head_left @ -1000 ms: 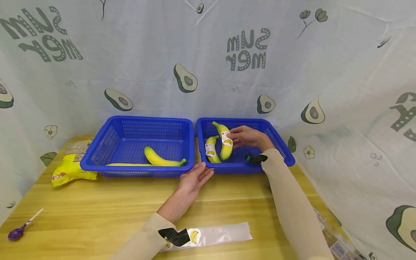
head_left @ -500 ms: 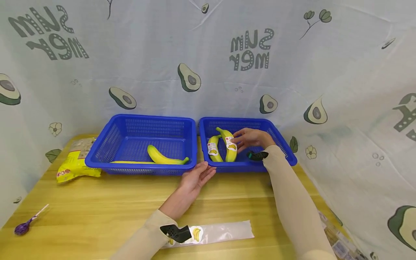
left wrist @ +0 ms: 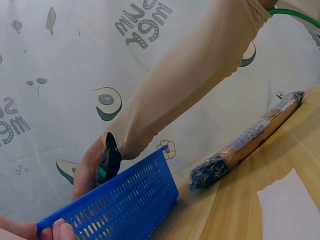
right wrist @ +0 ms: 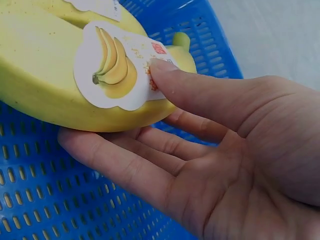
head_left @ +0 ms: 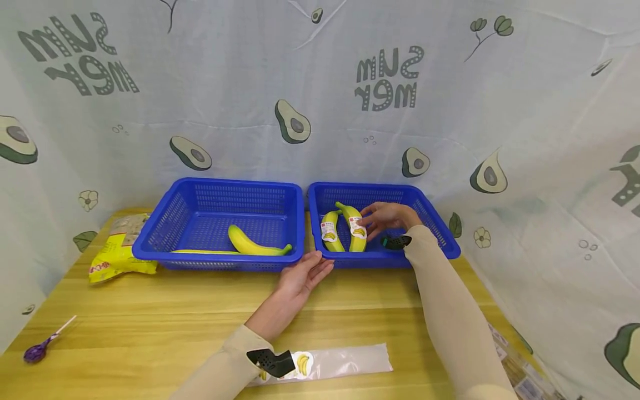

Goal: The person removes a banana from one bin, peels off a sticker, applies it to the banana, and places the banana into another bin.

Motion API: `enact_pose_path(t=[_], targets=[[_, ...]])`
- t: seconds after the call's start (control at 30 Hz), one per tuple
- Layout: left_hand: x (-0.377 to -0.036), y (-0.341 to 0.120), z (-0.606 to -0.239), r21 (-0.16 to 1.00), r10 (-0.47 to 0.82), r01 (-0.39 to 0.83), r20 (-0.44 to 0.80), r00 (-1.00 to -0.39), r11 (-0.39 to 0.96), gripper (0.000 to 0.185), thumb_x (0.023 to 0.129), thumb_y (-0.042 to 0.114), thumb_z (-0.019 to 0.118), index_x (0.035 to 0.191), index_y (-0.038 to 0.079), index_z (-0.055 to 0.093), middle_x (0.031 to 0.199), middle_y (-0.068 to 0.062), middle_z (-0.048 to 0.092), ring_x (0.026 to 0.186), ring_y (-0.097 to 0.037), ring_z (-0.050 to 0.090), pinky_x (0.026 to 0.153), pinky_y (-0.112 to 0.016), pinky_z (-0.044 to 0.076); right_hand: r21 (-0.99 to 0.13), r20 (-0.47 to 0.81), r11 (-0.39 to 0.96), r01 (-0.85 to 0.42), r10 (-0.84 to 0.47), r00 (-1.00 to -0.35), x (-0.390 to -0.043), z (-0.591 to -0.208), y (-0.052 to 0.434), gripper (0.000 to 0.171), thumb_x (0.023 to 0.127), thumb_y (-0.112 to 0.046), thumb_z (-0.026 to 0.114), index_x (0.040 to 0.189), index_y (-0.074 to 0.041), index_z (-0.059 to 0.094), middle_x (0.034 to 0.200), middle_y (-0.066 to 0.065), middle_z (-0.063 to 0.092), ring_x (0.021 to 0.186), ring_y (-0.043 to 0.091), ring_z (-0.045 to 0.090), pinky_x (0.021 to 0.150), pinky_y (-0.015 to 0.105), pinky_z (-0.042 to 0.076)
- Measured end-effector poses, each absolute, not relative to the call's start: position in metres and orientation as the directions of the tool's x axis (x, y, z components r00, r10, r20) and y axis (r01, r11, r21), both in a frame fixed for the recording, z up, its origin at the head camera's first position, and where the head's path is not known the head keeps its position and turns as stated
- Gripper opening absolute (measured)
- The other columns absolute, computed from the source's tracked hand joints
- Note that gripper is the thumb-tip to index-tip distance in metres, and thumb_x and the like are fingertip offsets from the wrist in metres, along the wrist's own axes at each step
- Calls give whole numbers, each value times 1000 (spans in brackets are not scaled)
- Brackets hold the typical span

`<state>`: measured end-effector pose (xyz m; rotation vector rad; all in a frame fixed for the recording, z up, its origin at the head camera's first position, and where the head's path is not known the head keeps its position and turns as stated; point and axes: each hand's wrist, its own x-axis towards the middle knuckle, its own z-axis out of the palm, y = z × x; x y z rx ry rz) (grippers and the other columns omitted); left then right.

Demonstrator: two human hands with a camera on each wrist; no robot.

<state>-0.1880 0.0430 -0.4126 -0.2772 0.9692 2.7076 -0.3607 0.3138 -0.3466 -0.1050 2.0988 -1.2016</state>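
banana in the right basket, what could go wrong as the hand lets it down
The right hand pinches the labelled banana with its thumb on the sticker, so the sticker might peel or crease. The banana lies close beside a second banana and could roll against it.

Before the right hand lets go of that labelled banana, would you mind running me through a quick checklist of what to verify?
1. Right hand holds the labelled banana, thumb on its label: ok.
2. Banana inside the right basket: ok.
3. Banana resting fully on the basket floor: cannot tell.
4. Second labelled banana lies beside it, not underneath: ok.
5. Left hand touches the basket's front rim: ok.
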Motion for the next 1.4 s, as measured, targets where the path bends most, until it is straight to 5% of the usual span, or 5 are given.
enact_pose_path(t=[0.37, 0.7, 1.07, 1.4], targets=[[-189, 41, -413, 600, 175, -308, -271, -947, -738, 18, 104, -6, 65, 90, 4, 70, 86, -13, 76, 83, -24, 79, 94, -41, 65, -763, -557, 586, 271, -385, -736, -364, -353, 314, 64, 113, -6, 56, 162, 14, 20, 130, 27, 61, 101, 29, 76, 101, 51, 61], [-187, 41, -414, 605, 206, -311, -239, -949, -733, 15, 106, -6, 62, 94, 3, 66, 88, -11, 76, 88, -23, 79, 95, -38, 65, -725, -584, 628, 283, -341, -737, -362, -358, 311, 64, 113, -9, 58, 163, 10, 22, 148, 33, 51, 138, 48, 57, 97, 49, 64], [-187, 39, -415, 613, 210, -309, -231, -950, -727, 17, 106, -6, 61, 94, 4, 67, 89, -11, 76, 89, -23, 79, 96, -37, 64, -726, -580, 633, 268, -355, -733, -369, -364, 310, 63, 113, -10, 57, 162, 12, 24, 135, 28, 59, 109, 33, 73, 97, 47, 64], [-189, 38, -416, 613, 201, -309, -241, -950, -727, 18, 105, -7, 63, 92, 4, 68, 88, -11, 76, 87, -23, 79, 95, -39, 65, -721, -568, 650, 241, -353, -744, -369, -364, 307, 59, 113, -11, 58, 159, 14, 31, 129, 26, 64, 108, 30, 72, 98, 47, 64]])
